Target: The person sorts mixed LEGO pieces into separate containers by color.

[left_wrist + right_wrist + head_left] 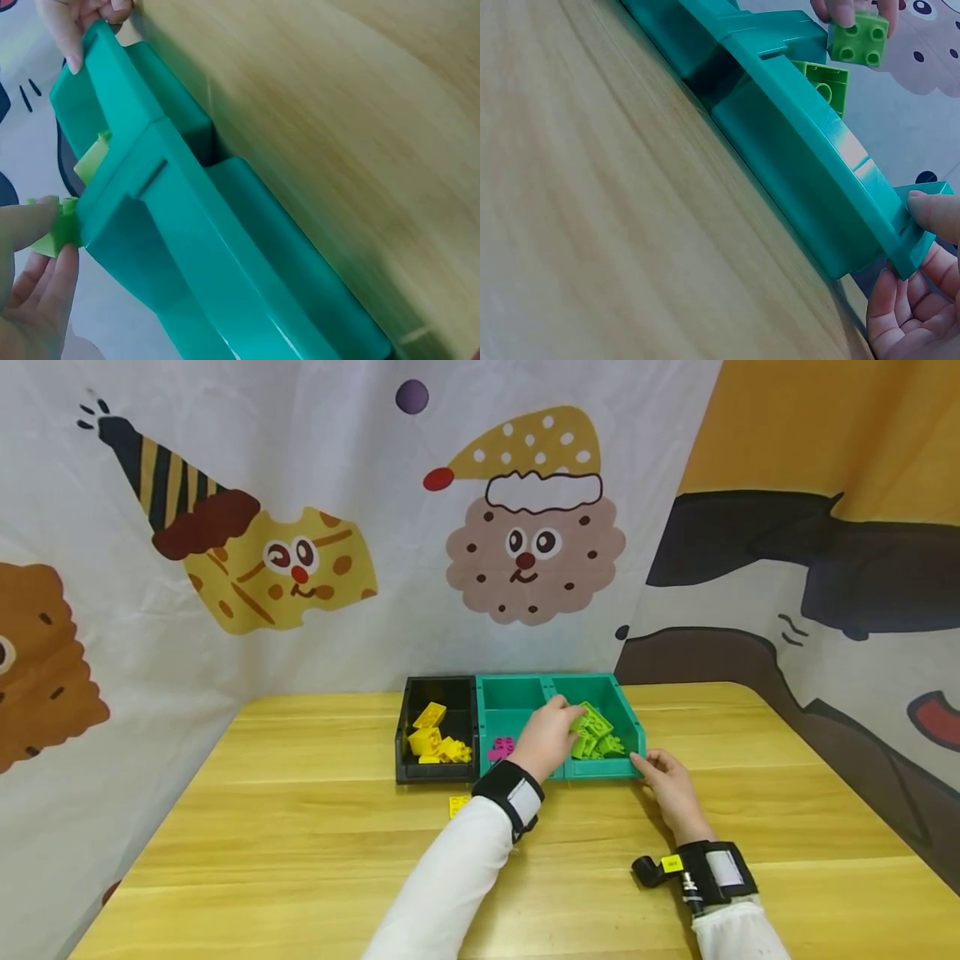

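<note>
Over the right-hand green bin (606, 767), my left hand (546, 739) pinches a lime-green building block (860, 37) between thumb and fingers. In the left wrist view the pinched block sits beside the bin's rim. Several more lime-green blocks (592, 739) lie heaped in that bin. My right hand (671, 787) grips the front right corner of the same bin, thumb on top and fingers beneath, as the right wrist view shows. The middle green bin (512, 693) holds magenta blocks (501, 747), partly hidden by my left hand.
A black bin (403, 770) with several yellow blocks (427, 742) stands at the left of the row. One yellow block (457, 806) lies on the wooden table (300, 860) in front, partly covered by my left sleeve. A printed curtain (420, 643) hangs behind.
</note>
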`<action>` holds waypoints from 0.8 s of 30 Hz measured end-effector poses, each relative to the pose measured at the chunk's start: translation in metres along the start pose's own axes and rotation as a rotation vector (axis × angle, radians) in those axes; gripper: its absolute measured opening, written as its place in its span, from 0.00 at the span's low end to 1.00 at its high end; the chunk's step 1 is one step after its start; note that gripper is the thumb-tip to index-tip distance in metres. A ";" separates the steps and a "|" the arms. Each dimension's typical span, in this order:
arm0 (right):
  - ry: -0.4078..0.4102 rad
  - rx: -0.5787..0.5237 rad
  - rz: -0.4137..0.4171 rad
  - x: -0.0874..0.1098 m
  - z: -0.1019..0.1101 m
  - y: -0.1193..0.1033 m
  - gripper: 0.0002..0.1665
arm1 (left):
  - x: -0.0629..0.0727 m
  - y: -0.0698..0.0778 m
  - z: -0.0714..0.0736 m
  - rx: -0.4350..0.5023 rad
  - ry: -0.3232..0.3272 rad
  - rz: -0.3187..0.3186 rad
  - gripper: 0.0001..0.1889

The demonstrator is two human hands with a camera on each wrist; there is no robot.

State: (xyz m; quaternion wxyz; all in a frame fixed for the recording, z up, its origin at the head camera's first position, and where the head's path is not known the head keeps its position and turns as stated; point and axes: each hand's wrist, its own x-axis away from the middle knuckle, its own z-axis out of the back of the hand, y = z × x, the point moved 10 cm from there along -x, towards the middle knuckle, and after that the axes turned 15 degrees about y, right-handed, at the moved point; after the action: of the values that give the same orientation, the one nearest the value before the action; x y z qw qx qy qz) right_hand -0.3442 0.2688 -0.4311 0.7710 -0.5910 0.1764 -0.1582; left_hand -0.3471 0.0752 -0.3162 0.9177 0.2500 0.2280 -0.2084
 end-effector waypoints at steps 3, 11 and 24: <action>0.004 0.010 0.000 0.000 0.001 0.000 0.17 | 0.001 0.003 -0.006 -0.036 -0.051 -0.031 0.19; 0.007 0.011 -0.005 0.001 0.001 -0.001 0.19 | 0.008 0.012 -0.023 -0.165 -0.179 -0.126 0.22; 0.007 0.020 -0.016 0.000 0.001 0.000 0.21 | 0.012 0.005 -0.034 -0.319 -0.216 -0.056 0.32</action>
State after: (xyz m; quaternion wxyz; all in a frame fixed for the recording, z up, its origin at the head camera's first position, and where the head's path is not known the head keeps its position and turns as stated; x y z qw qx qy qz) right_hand -0.3435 0.2691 -0.4312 0.7751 -0.5839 0.1729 -0.1683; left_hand -0.3459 0.0945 -0.3472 0.9587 0.0711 0.1652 -0.2205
